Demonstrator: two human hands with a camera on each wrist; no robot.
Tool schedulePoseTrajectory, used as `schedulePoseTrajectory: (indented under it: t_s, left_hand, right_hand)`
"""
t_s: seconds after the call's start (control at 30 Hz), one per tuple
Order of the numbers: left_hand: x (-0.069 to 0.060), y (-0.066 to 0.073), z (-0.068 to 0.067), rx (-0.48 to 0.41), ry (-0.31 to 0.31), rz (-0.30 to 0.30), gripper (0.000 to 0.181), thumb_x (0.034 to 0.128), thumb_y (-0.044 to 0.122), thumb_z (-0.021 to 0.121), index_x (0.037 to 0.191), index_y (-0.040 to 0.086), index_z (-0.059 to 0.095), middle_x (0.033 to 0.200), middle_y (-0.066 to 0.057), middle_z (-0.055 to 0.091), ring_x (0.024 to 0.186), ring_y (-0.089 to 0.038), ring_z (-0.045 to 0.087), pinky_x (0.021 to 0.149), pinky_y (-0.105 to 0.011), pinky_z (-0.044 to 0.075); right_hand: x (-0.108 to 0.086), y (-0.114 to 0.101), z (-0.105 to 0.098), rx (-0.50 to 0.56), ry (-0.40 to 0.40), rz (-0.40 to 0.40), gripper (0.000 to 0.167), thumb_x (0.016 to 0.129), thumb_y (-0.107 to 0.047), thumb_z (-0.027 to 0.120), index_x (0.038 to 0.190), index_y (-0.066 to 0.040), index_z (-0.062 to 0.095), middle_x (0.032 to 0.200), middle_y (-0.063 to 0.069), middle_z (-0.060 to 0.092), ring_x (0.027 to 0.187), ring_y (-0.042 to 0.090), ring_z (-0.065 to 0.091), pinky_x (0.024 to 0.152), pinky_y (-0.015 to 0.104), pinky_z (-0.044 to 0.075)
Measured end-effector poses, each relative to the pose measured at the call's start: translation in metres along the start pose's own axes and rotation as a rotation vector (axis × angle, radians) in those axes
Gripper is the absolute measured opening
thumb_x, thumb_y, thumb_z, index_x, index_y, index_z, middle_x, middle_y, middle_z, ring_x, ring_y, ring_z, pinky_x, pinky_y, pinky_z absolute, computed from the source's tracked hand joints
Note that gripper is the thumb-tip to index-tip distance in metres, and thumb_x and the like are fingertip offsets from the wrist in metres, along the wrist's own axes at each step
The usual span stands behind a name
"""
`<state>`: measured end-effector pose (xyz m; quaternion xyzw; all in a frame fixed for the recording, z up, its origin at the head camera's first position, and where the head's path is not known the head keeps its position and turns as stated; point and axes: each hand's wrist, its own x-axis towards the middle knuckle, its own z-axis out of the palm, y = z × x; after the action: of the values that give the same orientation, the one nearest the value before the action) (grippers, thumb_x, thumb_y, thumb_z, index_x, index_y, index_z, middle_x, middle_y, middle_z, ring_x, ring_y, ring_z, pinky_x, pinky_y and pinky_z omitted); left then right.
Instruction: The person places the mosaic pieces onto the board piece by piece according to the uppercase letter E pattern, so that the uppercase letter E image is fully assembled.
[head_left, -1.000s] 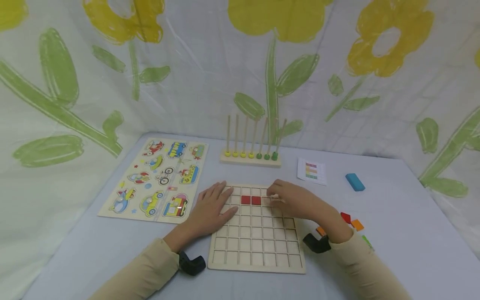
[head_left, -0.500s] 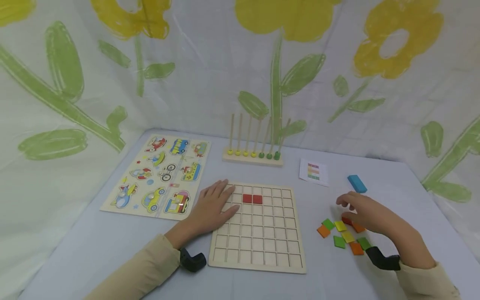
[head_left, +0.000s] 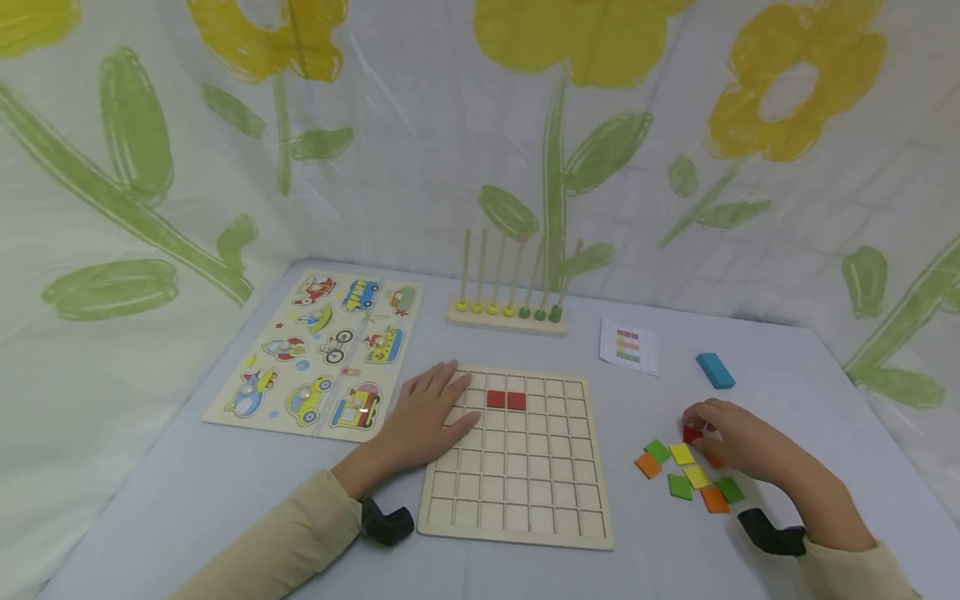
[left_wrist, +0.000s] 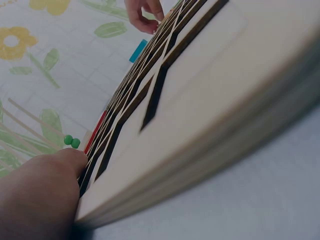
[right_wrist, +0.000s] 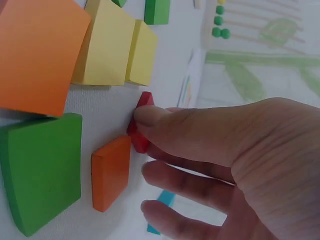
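Observation:
My left hand [head_left: 422, 421] lies with straight fingers on the left edge of a wooden grid board [head_left: 517, 537]. Two red tiles [head_left: 506, 400] sit side by side in the second row of the board. On the right, my right hand [head_left: 738, 442] pinches a loose red tile [right_wrist: 140, 137] between thumb and index finger, and the other fingers are bent apart from it. Several yellow, green and orange tiles [head_left: 696, 477] lie around that hand. One orange tile [right_wrist: 111, 173] lies just beside the red one in the right wrist view.
A picture puzzle board [head_left: 300, 375] with vehicles lies at the left. Behind the grid stands a bead rack [head_left: 506, 321] with thin upright rods. A printed pattern card [head_left: 645, 350] and a blue block [head_left: 716, 371] lie at the back right.
My right hand has left the grid board, moved right to the loose tiles and lowered onto the red one. My left hand has stayed on the board's edge.

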<state>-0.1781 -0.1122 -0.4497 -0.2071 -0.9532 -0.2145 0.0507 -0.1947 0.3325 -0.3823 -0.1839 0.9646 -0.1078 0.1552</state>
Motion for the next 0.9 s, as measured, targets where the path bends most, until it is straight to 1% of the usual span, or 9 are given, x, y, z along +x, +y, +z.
schedulePoseTrajectory:
  t_s: [0.13, 0.27, 0.4, 0.5, 0.6, 0.67, 0.8, 0.9]
  left_hand:
    - [0.001, 0.0, 0.001, -0.004, -0.004, 0.002, 0.063, 0.0966, 0.052, 0.044, 0.146, 0.014, 0.039, 0.156, -0.012, 0.028, 0.145, -0.03, 0.021, 0.111, -0.056, 0.021]
    - [0.001, 0.0, 0.002, 0.005, -0.001, 0.004, 0.063, 0.0967, 0.053, 0.043, 0.147, 0.014, 0.039, 0.156, -0.011, 0.029, 0.145, -0.03, 0.021, 0.111, -0.056, 0.022]
    - [0.001, -0.001, 0.002, 0.014, -0.001, -0.001, 0.063, 0.0965, 0.053, 0.043, 0.147, 0.015, 0.039, 0.156, -0.011, 0.028, 0.145, -0.03, 0.021, 0.111, -0.056, 0.022]
    - [0.001, -0.001, 0.001, 0.007, 0.0, 0.002, 0.063, 0.0965, 0.052, 0.044, 0.147, 0.014, 0.039, 0.155, -0.011, 0.029, 0.145, -0.03, 0.021, 0.111, -0.056, 0.022]
    - [0.001, 0.0, 0.0, 0.003, 0.0, 0.002, 0.063, 0.0964, 0.052, 0.045, 0.146, 0.014, 0.04, 0.155, -0.012, 0.029, 0.145, -0.031, 0.021, 0.111, -0.056, 0.021]
    - [0.001, 0.001, -0.001, 0.005, -0.001, -0.002, 0.063, 0.0964, 0.051, 0.045, 0.147, 0.014, 0.039, 0.156, -0.012, 0.028, 0.145, -0.03, 0.021, 0.111, -0.057, 0.021]
    - [-0.001, 0.002, -0.003, -0.002, 0.007, -0.001, 0.062, 0.0961, 0.05, 0.047, 0.146, 0.012, 0.041, 0.155, -0.013, 0.029, 0.144, -0.032, 0.022, 0.11, -0.057, 0.022]
    - [-0.001, 0.004, -0.004, -0.013, 0.007, -0.001, 0.063, 0.096, 0.049, 0.047, 0.146, 0.012, 0.041, 0.155, -0.013, 0.03, 0.144, -0.032, 0.022, 0.11, -0.057, 0.021]
  right_hand:
    - [-0.001, 0.0, 0.0, -0.001, 0.025, -0.01, 0.024, 0.085, -0.011, 0.071, 0.108, -0.009, 0.064, 0.099, -0.001, 0.062, 0.093, 0.02, 0.056, 0.082, 0.043, 0.054]
    - [-0.002, 0.001, -0.002, 0.009, 0.012, 0.003, 0.027, 0.084, -0.013, 0.072, 0.11, -0.008, 0.064, 0.1, -0.001, 0.062, 0.093, 0.02, 0.056, 0.081, 0.041, 0.054]
    - [0.001, -0.001, 0.001, -0.003, 0.013, -0.001, 0.027, 0.085, -0.01, 0.07, 0.111, -0.007, 0.062, 0.101, -0.001, 0.062, 0.091, 0.019, 0.057, 0.08, 0.04, 0.054]
    - [0.006, -0.007, 0.002, -0.004, 0.037, 0.014, 0.028, 0.087, -0.011, 0.069, 0.113, -0.008, 0.061, 0.103, 0.0, 0.062, 0.093, 0.02, 0.057, 0.082, 0.042, 0.054]
    - [0.013, -0.021, 0.0, 0.002, 0.055, 0.022, 0.028, 0.088, -0.013, 0.069, 0.113, -0.009, 0.059, 0.104, 0.001, 0.062, 0.094, 0.02, 0.056, 0.081, 0.041, 0.054]
    - [0.019, -0.033, -0.001, -0.008, 0.076, -0.015, 0.027, 0.088, -0.014, 0.069, 0.112, -0.01, 0.059, 0.104, 0.001, 0.062, 0.094, 0.02, 0.057, 0.081, 0.04, 0.054]
    - [0.034, -0.058, -0.001, -0.061, 0.134, -0.135, 0.023, 0.087, -0.015, 0.071, 0.108, -0.014, 0.061, 0.102, -0.004, 0.062, 0.095, 0.017, 0.058, 0.081, 0.035, 0.053]
    - [0.046, -0.079, 0.002, -0.072, 0.149, -0.217, 0.022, 0.086, -0.016, 0.072, 0.105, -0.017, 0.062, 0.102, -0.007, 0.062, 0.095, 0.015, 0.059, 0.082, 0.033, 0.053]
